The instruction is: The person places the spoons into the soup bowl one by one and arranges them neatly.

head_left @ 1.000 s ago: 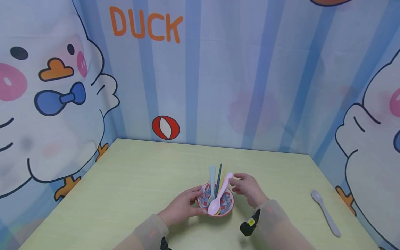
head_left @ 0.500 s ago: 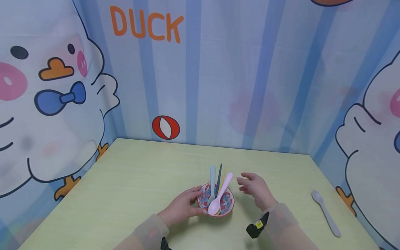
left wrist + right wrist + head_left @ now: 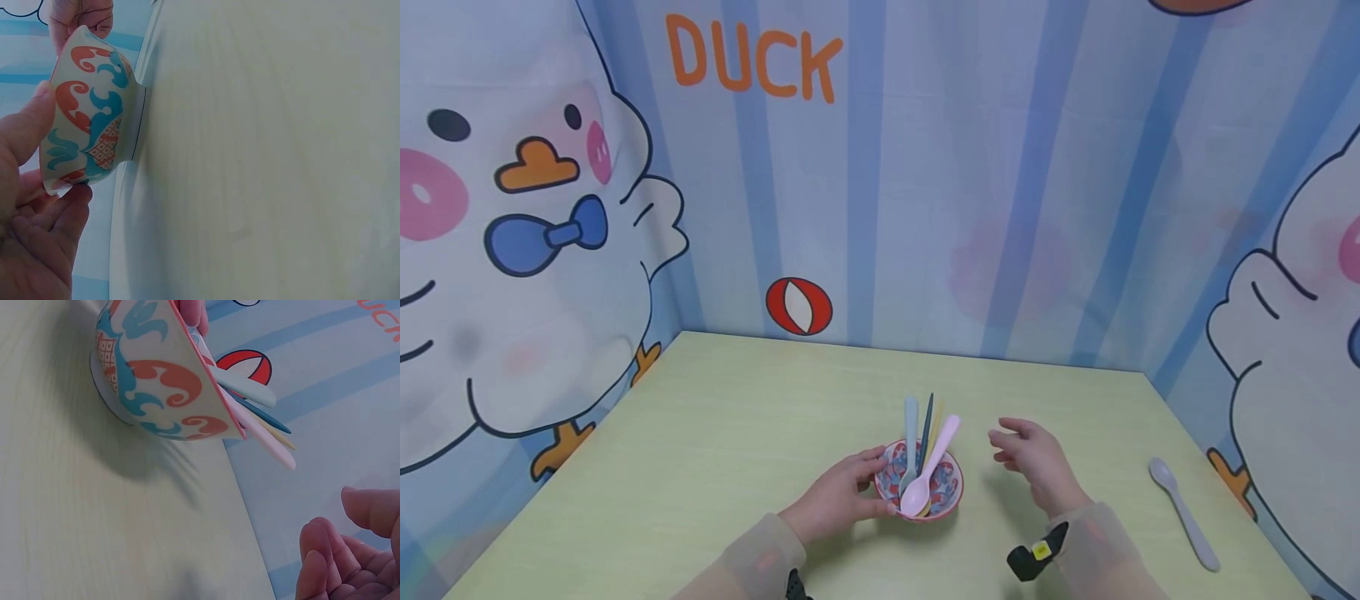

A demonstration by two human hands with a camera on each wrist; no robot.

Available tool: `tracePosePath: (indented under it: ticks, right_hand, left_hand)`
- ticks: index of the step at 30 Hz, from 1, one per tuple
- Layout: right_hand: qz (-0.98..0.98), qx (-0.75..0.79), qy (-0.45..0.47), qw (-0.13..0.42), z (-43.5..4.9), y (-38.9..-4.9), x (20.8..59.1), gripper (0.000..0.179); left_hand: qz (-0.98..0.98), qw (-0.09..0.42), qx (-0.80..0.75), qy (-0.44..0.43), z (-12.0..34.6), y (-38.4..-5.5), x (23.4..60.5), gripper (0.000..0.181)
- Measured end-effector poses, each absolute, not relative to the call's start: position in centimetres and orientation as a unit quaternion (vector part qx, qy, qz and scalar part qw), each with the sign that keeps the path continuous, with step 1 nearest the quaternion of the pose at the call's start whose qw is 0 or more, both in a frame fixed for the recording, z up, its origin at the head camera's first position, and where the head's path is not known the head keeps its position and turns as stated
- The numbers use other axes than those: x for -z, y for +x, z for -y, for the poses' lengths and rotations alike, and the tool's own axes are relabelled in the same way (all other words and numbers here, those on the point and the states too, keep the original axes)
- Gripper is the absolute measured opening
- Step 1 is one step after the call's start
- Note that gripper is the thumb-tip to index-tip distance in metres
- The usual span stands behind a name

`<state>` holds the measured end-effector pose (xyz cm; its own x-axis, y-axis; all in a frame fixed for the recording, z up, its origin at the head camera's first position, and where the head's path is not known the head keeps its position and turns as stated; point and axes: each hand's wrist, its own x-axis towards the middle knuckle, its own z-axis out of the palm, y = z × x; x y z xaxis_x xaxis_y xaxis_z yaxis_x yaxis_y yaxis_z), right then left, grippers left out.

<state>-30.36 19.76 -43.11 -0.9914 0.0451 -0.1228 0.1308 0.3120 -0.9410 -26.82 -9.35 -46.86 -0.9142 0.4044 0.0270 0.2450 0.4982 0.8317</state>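
My left hand (image 3: 838,496) grips the rim of a small patterned bowl (image 3: 950,483) with thumb and fingers at its left side. The bowl stands upright on the table, white with red and blue swirls outside (image 3: 94,119). A pink spoon (image 3: 940,454) lies in it, bowl end down, handle over the far rim. Beside that lean a light blue spoon (image 3: 911,433), a thin dark blue stick (image 3: 927,425) and thin yellow sticks (image 3: 936,423). To the right of the bowl, my right hand (image 3: 1037,462) hovers above the table, fingers loosely bent, holding nothing.
A lavender spoon (image 3: 1183,517) lies on the pale green table (image 3: 760,392) near its right edge. Behind and at both sides hangs a blue striped cloth (image 3: 910,208) printed with ducks and a red ball.
My right hand has let go of the pink spoon's handle and drawn away to the right. The left hand, bowl and utensils stay in place.
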Motion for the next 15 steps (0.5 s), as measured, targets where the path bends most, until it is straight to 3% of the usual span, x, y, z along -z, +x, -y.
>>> tracePosePath:
  ticks: [15]
  right_hand:
    - [-0.825,0.561,0.051,0.030,-22.5,-29.1,43.4,0.061]
  left_hand:
    - [-0.864,0.079,-0.458,0.194,9.5,-27.0,47.0,0.074]
